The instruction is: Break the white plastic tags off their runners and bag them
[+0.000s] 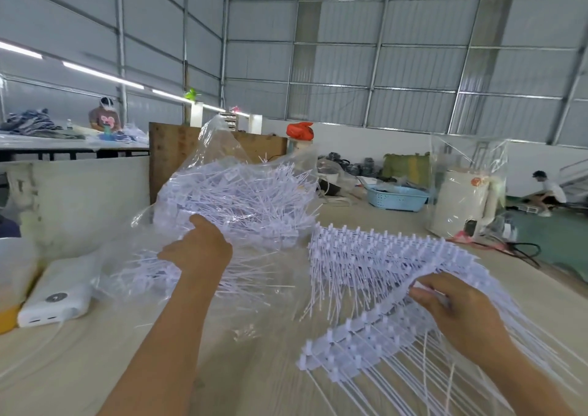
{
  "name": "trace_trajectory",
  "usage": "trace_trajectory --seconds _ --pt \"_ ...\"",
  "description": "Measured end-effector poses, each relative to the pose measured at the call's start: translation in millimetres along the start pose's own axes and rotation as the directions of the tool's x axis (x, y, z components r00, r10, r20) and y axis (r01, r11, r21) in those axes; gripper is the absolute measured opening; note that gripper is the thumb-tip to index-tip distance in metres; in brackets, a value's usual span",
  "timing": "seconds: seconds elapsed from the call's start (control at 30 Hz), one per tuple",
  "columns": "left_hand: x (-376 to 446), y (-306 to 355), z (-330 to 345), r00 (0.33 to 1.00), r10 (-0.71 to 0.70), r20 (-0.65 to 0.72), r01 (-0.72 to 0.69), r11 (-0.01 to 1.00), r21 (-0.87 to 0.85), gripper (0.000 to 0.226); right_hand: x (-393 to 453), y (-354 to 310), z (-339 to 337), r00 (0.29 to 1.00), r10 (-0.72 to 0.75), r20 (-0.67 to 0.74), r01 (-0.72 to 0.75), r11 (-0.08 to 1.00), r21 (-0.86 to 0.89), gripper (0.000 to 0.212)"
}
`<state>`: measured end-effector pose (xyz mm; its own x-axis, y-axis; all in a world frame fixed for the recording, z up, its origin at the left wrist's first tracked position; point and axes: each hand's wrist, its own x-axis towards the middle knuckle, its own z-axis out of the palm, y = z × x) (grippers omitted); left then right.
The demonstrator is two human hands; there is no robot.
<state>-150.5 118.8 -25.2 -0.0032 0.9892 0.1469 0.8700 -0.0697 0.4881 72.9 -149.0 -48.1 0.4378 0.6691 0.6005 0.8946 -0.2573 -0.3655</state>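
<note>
At the near edge of a pale wooden desk (261, 380), a worker's right hand (458, 307) curls its fingers over a fanned stack of white plastic tags (375, 256) that remain joined to their runners (343, 333), the blocky heads lined up in rows and the thin tails spilling off toward the worker's side. Just across the desk, the left hand (197, 250) reaches into the mouth of a clear plastic bag (222, 173) heaped with loose tags (241, 199); its fingers are buried among the plastic and the tags, so whether they grip anything cannot be told. By the look of it, the bagging half of the job is under way: a batch seems to be going into the bag while the next strips wait in the right hand. The next move would call for freeing the left hand, bringing it back to the runners, and snapping the heads off cleanly without scattering the fine tails, some of which already lie strewn on the desk beside the bag. To the left rests a white power bank (57, 301) with a cable plugged in. Farther back on the desk stand a blue plastic basket (397, 197) and a white appliance under clear wrap (461, 199). Beyond, under the metal-framed shed roof, two other people are at work, one at a far table and one crouched near the floor
</note>
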Motion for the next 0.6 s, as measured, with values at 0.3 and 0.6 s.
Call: trace_trajectory --seconds 0.3,0.6 --pt "-34.5 30.2 -26.3 0.960 0.096 -0.264 -0.081 0.995 0.066 0.066 1.4 6.2 -2.1 0.970 0.007 0.241 -0.026 0.997 0.077 0.037" --pt "-158.3 95.3 57.9 0.541 0.797 0.269 -0.309 0.486 -0.818 0.033 -4.3 1.0 -0.1 0.962 -0.108 0.250 0.041 0.965 0.258 0.047"
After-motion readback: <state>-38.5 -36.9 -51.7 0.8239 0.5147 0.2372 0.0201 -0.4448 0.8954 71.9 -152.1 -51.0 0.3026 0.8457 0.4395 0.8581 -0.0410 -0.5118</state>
